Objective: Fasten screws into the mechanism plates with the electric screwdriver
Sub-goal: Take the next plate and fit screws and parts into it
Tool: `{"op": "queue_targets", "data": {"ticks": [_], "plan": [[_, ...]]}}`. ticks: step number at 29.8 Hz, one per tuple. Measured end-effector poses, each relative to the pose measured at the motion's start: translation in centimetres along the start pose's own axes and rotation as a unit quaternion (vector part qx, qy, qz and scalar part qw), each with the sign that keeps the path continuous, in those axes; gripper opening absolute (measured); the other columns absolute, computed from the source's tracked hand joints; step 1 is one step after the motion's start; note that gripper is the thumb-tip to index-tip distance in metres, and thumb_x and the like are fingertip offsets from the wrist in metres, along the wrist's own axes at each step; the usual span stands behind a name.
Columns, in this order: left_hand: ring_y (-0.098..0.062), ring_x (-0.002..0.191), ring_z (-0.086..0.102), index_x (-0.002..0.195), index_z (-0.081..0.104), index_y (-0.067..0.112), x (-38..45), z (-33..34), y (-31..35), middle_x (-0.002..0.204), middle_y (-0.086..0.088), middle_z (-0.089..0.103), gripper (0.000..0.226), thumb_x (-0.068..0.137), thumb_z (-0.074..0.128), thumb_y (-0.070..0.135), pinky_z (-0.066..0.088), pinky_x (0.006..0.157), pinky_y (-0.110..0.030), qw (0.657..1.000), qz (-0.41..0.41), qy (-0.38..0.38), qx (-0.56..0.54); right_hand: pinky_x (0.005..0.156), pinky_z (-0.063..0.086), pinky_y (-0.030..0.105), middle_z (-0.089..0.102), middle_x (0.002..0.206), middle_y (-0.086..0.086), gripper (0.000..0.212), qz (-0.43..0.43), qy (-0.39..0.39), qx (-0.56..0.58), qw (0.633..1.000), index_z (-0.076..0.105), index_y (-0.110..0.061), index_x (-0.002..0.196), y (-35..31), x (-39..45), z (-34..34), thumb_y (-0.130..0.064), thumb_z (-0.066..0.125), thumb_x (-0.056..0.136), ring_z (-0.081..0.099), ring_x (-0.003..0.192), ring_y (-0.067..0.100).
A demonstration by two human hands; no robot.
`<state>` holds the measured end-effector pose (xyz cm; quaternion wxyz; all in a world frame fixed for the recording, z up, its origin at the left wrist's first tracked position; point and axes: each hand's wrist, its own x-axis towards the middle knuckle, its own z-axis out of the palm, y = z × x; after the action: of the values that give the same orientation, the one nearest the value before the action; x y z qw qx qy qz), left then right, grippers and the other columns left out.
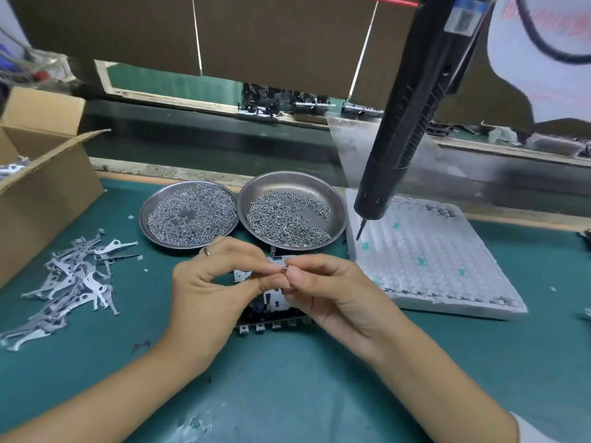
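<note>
The work surface is a teal green mat [319, 394], matte and scuffed pale in patches near the person's forearms. Beyond the fingertips sit two round, shallow dishes of brushed steel, rims touching: the left dish [153, 203] holds a dense mound of very small bright screws, and the right dish [287, 183] holds slightly longer screws [284, 219] spread loosely over its floor. A black electric screwdriver [412, 123] hangs tilted above and to the right of the fingers, ribbed along its barrel, its thin bit pointing down over a white dimpled foam tray [431, 260] with small green specks. Left of the hands lies a loose heap of flat grey stamped metal levers [73, 276], and beyond it stands an open brown cardboard box [41, 187].

Directly beneath the fingers rests the mechanism plate [271, 302], a pale perforated metal sheet over a dark body with a row of small square tabs along its near edge.

Both hands meet above the plate. The left hand [208, 282] is curled, thumb and forefinger closed narrowly at the meeting point; a ring shows on one finger. The right hand [332, 289] pinches a small metallic screw [285, 269] between thumb and forefinger, remaining fingers loosely folded. Whether the left fingertips also touch the screw cannot be told.
</note>
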<state>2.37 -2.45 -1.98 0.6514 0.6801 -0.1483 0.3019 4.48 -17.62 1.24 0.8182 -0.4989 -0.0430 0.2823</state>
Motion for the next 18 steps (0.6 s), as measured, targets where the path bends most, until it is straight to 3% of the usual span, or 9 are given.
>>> {"op": "queue_targets", "data": {"ticks": [18], "plan": [[-0.005, 0.071, 0.061, 0.075, 0.076, 0.034, -0.09, -0.22, -0.24, 0.074, 0.014, 0.068, 0.021, 0.061, 0.079, 0.049, 0.046, 0.072, -0.016, 1.0, -0.005, -0.019, -0.006, 0.066, 0.053, 0.016, 0.071, 0.072, 0.004, 0.008, 0.037, -0.035, -0.03, 0.998, 0.077, -0.008, 0.074, -0.43, -0.13, -0.46, -0.003, 0.074, 0.07, 0.066, 0.067, 0.009]]}}
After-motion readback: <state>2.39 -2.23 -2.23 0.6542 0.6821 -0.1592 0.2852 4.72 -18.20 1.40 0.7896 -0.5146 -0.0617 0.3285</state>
